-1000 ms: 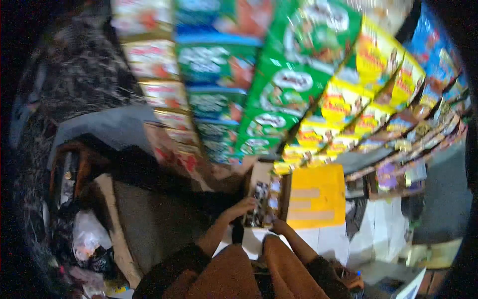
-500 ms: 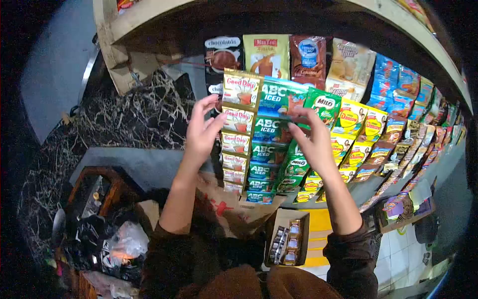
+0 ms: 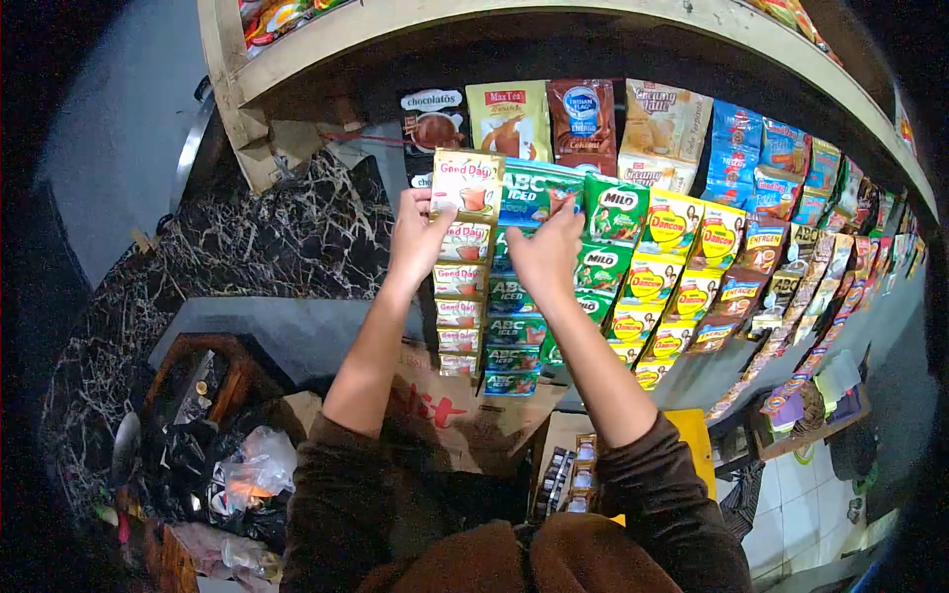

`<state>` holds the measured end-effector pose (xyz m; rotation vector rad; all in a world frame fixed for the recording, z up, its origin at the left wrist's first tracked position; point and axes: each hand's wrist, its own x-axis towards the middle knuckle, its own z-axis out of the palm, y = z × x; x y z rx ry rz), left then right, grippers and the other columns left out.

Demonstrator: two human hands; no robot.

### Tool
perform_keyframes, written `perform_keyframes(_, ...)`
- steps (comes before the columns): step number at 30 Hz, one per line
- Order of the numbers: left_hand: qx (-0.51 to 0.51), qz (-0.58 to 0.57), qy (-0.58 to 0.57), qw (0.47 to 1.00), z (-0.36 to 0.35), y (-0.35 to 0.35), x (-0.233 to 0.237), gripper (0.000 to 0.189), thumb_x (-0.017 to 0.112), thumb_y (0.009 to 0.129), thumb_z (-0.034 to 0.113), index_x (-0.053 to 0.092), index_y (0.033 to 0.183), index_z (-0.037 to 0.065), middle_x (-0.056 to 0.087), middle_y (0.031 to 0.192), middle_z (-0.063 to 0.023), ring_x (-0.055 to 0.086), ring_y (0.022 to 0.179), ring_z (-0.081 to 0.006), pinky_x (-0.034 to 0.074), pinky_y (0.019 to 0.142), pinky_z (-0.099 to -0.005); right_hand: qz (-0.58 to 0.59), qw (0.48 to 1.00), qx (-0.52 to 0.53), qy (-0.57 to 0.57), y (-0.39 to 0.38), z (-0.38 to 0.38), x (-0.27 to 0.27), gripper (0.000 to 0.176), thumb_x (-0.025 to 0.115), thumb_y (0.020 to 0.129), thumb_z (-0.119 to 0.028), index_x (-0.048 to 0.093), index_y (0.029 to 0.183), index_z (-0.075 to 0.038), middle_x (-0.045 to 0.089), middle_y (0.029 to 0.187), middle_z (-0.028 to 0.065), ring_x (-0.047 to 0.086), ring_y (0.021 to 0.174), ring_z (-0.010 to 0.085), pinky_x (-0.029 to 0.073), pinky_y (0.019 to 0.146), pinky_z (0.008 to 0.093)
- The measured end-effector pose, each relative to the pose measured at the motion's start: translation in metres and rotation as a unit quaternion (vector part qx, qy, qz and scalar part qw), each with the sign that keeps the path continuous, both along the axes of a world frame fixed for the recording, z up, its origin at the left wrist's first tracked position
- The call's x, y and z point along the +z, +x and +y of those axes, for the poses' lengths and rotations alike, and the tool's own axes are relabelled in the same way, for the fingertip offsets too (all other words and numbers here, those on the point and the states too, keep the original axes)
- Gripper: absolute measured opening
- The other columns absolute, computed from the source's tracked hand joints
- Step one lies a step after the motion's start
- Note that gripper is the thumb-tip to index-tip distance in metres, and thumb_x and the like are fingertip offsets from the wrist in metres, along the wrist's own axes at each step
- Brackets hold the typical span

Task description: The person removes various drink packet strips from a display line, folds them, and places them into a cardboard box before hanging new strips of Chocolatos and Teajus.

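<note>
My left hand (image 3: 420, 242) grips the left edge of the top sachet in a hanging strip of Good Day coffee sachets (image 3: 465, 180), thumb in front and fingers partly hidden behind. Just to the right hangs a strip of blue-green ABC Iced sachets (image 3: 512, 329). In front of its upper part is my right hand (image 3: 550, 255), thumb and forefinger apart, the fingertips at the top sachet's right side. It covers part of that strip. Green Milo sachets (image 3: 617, 208) hang directly beside this hand.
Yellow Dancow sachets (image 3: 670, 225) and many other strips continue rightward. Larger packets such as Max Tea (image 3: 508, 119) hang behind, under a curved wooden shelf (image 3: 415, 40). Below are a printed brown carton (image 3: 514, 420) and a small open box (image 3: 563, 435). Plastic bags (image 3: 252, 469) lie lower left.
My left hand has closed on the edge of the Good Day sachet. My right hand has shifted left and its forefinger now points up at the ABC sachet. The view has moved slightly.
</note>
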<state>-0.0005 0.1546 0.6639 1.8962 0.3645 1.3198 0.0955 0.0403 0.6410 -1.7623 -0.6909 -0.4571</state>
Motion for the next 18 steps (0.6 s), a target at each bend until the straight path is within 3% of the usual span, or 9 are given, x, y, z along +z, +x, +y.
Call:
perform_keyframes(4,0.003,0.059,0.018,0.998,0.001,-0.005,0.015,0.029,0.055,0.077,0.022,0.049,0.091,-0.003,0.057,0.078,-0.0072,0.054,0.067,-0.0106,0.044,0.062,-0.0249,-0.007,0.992,-0.027,0.126,0.01,-0.005,0.002,0.06,0.061,0.063,-0.024,0.032,0.108,0.004,0.04,0.102,0.0222,0.039,0.099,0.0336,0.031,0.083,0.0418)
perform_keyframes(6,-0.152,0.024,-0.105,0.982,-0.005,-0.003,0.026,0.028,0.051,0.08,0.023,0.051,0.094,-0.002,0.058,0.084,-0.0068,0.055,0.071,-0.0101,0.044,0.063,-0.0238,0.051,0.989,0.028,0.139,0.013,-0.019,0.006,0.058,0.061,0.065,-0.026,0.033,0.106,0.004,0.047,0.09,0.0193,0.046,0.087,0.0326,0.035,0.078,0.0407)
perform_keyframes(7,-0.16,0.081,-0.124,0.976,-0.002,-0.004,0.033,0.031,0.046,0.083,0.026,0.049,0.102,0.002,0.058,0.092,-0.006,0.055,0.079,-0.0102,0.044,0.068,-0.0229,0.069,0.986,0.05,0.14,0.02,-0.022,0.009,0.056,0.06,0.066,-0.029,0.035,0.103,0.004,0.051,0.082,0.0166,0.051,0.077,0.032,0.039,0.071,0.0384)
perform_keyframes(10,-0.214,0.138,-0.168,0.952,-0.009,-0.01,0.054,0.028,0.046,0.083,0.024,0.049,0.1,0.002,0.058,0.091,-0.0059,0.056,0.08,-0.0111,0.046,0.065,-0.0258,0.055,0.997,0.044,0.022,0.025,-0.049,0.034,0.042,0.059,0.066,-0.033,0.052,0.088,0.003,0.058,0.072,0.0162,0.057,0.071,0.0302,0.043,0.063,0.0376)
perform_keyframes(11,-0.213,0.137,-0.167,0.953,-0.008,-0.01,0.059,0.028,0.046,0.083,0.024,0.049,0.1,0.002,0.058,0.091,-0.0059,0.056,0.08,-0.0111,0.046,0.065,-0.0258,0.028,0.997,0.066,0.011,0.029,-0.055,0.04,0.035,0.059,0.066,-0.033,0.058,0.077,0.0,0.059,0.066,0.0163,0.057,0.067,0.0309,0.044,0.061,0.0391)
perform_keyframes(12,-0.188,0.14,-0.161,0.959,-0.006,-0.009,0.063,0.027,0.046,0.082,0.022,0.049,0.099,0.001,0.058,0.089,-0.0069,0.056,0.077,-0.0112,0.047,0.063,-0.0261,0.029,0.997,0.067,0.012,0.028,-0.059,0.048,0.035,0.059,0.066,-0.033,0.058,0.077,0.0,0.059,0.066,0.0163,0.057,0.067,0.0309,0.044,0.061,0.0391)
perform_keyframes(14,-0.164,0.145,-0.156,0.963,-0.006,-0.011,0.066,0.026,0.047,0.082,0.021,0.05,0.098,0.0,0.059,0.087,-0.0079,0.057,0.075,-0.0113,0.047,0.062,-0.0265,0.012,0.994,0.001,-0.111,0.027,-0.066,0.06,0.031,0.059,0.065,-0.032,0.059,0.072,-0.002,0.058,0.067,0.017,0.057,0.067,0.032,0.044,0.061,0.039)
perform_keyframes(15,-0.125,0.172,-0.105,0.972,-0.007,-0.012,0.07,0.025,0.047,0.082,0.019,0.05,0.097,-0.001,0.059,0.083,-0.0089,0.057,0.071,-0.0116,0.047,0.06,-0.0261,-0.022,0.995,-0.031,-0.094,0.029,-0.063,0.056,0.033,0.06,0.065,-0.038,0.06,0.061,-0.006,0.056,0.058,0.0148,0.057,0.06,0.026,0.044,0.056,0.0333)
perform_keyframes(18,-0.081,0.172,-0.02,0.982,0.004,-0.008,0.065,0.024,0.05,0.08,0.017,0.051,0.092,-0.003,0.059,0.074,-0.01,0.056,0.061,-0.0122,0.046,0.056,-0.0251,0.003,0.992,0.032,-0.118,0.04,-0.062,0.057,0.032,0.06,0.067,-0.035,0.059,0.065,-0.003,0.057,0.058,0.0115,0.056,0.055,0.0212,0.042,0.052,0.0304)
